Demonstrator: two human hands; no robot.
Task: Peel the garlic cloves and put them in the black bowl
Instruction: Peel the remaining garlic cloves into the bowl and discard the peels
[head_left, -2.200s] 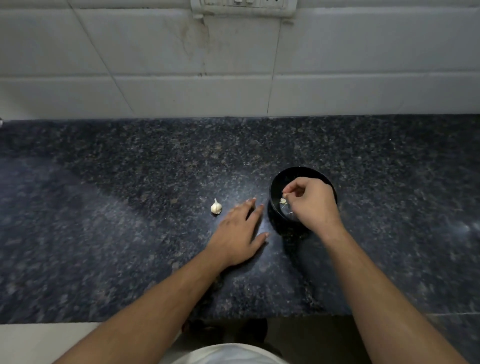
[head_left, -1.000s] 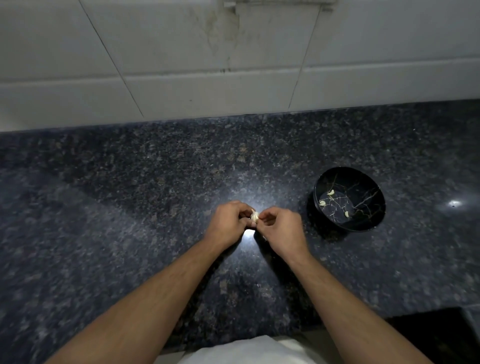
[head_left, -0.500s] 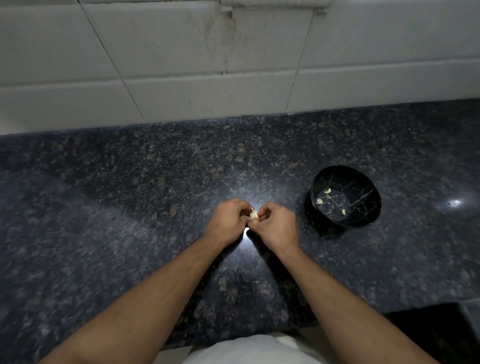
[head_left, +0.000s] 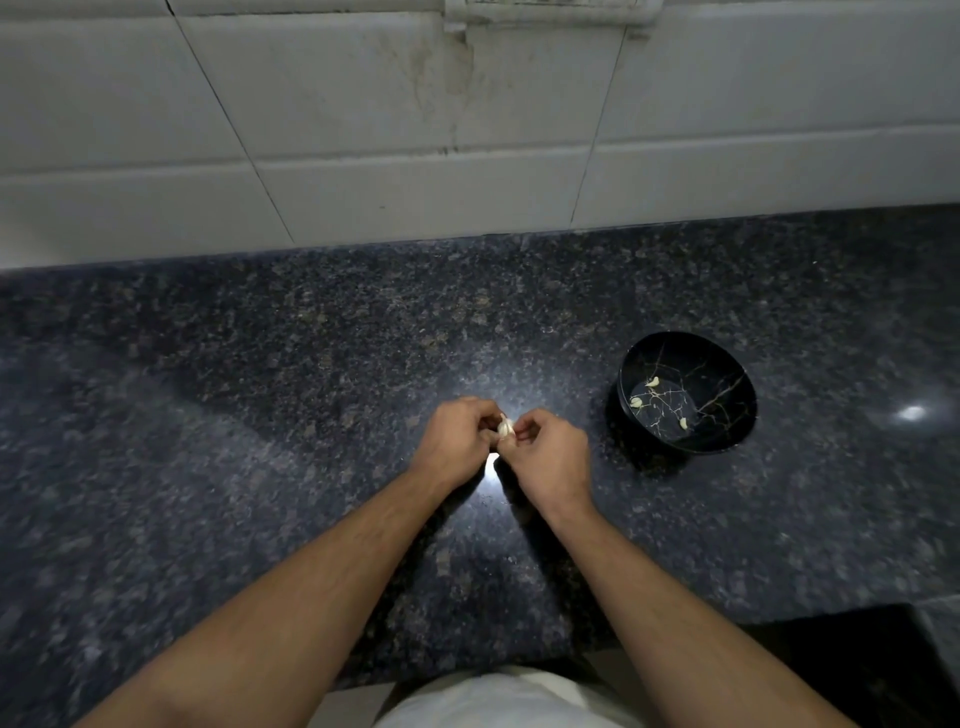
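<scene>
Both hands meet above the middle of the dark speckled granite worktop (head_left: 260, 415), pinching a small pale papery garlic piece (head_left: 505, 427) between them. Left hand (head_left: 457, 441) fingers curled, gripping it; right hand (head_left: 550, 457) fingers pick at its skin. About two seconds ago the right hand was in the round black bowl (head_left: 727, 415) and the garlic lay on the worktop; now it's lifted, so a new peel has started. Bowl sits well apart toward the right edge, three peeled cloves (head_left: 652, 382) inside.
</scene>
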